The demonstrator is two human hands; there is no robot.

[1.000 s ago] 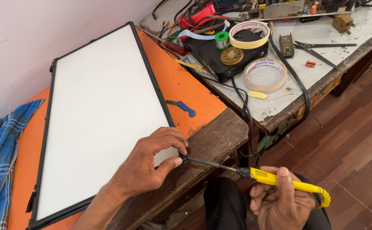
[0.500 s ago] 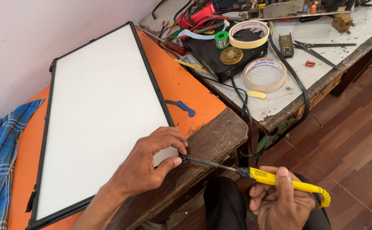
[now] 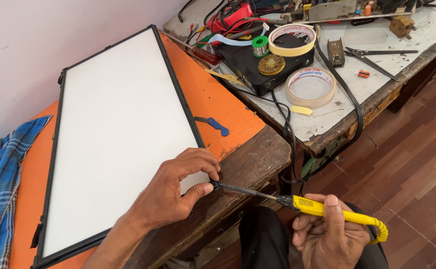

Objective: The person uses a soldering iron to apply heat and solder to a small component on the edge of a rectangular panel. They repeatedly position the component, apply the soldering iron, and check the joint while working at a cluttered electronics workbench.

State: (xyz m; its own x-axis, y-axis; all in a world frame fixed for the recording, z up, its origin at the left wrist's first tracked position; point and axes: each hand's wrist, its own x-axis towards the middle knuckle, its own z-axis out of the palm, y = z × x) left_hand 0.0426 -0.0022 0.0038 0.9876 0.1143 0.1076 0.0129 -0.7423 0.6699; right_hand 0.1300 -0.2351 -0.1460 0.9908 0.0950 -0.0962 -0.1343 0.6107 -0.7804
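A large white flat panel (image 3: 113,134) with a thin black frame lies on an orange-topped wooden bench (image 3: 213,104). My left hand (image 3: 178,187) rests on the panel's near right corner, thumb and fingers pinched at the frame edge. My right hand (image 3: 327,234) grips a yellow-handled soldering iron (image 3: 327,209) over my lap. Its dark tip touches the panel corner right at my left thumb. The exact spot under the tip is hidden by my fingers.
A small blue tool (image 3: 217,125) lies on the orange top. The white table to the right carries two tape rolls (image 3: 310,87), a solder spool (image 3: 260,46), a black box (image 3: 258,69), pliers (image 3: 372,55), cables and circuit boards. A blue checked cloth (image 3: 3,199) lies at the left.
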